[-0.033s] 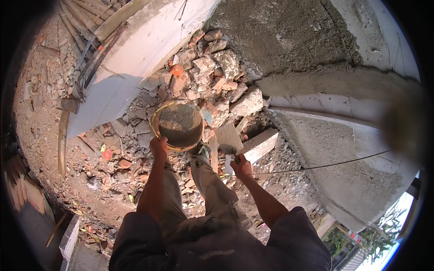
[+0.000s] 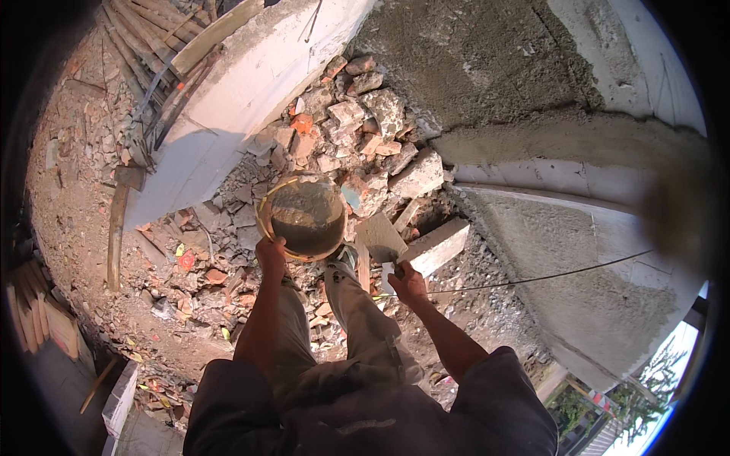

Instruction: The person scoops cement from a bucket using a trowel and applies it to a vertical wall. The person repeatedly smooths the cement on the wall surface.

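Note:
My left hand (image 2: 271,254) grips the near-left rim of a round bowl (image 2: 263,215) with a yellowish edge. Wet grey mortar (image 2: 304,213) lies inside it, partly in shadow. In my right hand (image 2: 409,284) is the handle of a trowel (image 2: 380,237), its flat, roughly square blade pointing away from me. The blade looks smeared with grey and sits just to the right of the bowl, apart from it. Both hands are closed, held out in front of my legs above the rubble.
Broken bricks and concrete chunks (image 2: 380,110) are heaped ahead. A pale concrete block (image 2: 439,247) lies right of the trowel. Partly plastered walls (image 2: 487,68) rise at the right, with a thin dark cable (image 2: 532,281) crossing there. A long-handled hammer (image 2: 119,220) leans at the left.
The view has shifted slightly, so the surroundings sit a little farther right. Both hands keep their hold on the bowl and the trowel.

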Demonstrator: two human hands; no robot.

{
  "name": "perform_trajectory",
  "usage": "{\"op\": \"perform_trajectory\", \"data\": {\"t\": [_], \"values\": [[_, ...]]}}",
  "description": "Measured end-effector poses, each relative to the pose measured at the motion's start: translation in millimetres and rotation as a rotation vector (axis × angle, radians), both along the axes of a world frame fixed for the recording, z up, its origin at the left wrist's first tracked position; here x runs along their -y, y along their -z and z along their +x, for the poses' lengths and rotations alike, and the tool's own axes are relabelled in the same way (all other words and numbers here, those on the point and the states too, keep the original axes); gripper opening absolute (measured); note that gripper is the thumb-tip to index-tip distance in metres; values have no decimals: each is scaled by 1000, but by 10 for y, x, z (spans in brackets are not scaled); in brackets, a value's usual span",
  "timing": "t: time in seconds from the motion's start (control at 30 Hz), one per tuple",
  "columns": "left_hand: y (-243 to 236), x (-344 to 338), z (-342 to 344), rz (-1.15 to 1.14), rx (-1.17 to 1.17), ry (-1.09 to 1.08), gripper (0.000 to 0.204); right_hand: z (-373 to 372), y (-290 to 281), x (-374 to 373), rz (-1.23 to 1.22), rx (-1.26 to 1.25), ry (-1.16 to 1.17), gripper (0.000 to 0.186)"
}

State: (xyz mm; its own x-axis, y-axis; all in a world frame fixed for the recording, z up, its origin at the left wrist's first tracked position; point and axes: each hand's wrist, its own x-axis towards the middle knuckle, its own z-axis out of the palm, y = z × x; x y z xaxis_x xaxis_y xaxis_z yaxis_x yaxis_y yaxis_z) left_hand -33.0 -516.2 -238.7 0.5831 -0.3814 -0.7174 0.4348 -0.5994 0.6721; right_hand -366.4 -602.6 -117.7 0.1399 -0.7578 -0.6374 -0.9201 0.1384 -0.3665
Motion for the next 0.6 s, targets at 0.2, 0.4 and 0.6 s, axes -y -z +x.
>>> {"op": "perform_trajectory", "data": {"t": [0.2,0.4,0.6], "values": [[-1784,-723,-21,90,161,142,20,656,-1477,95,102,-145,-560,35],[-3199,-1050,-153,125,163,103,20,949,-1914,85,-361,-58,-875,18],[-3444,-1149,-505,186,345,148,22,1056,-1607,-55,37,89,-1108,19]]}}
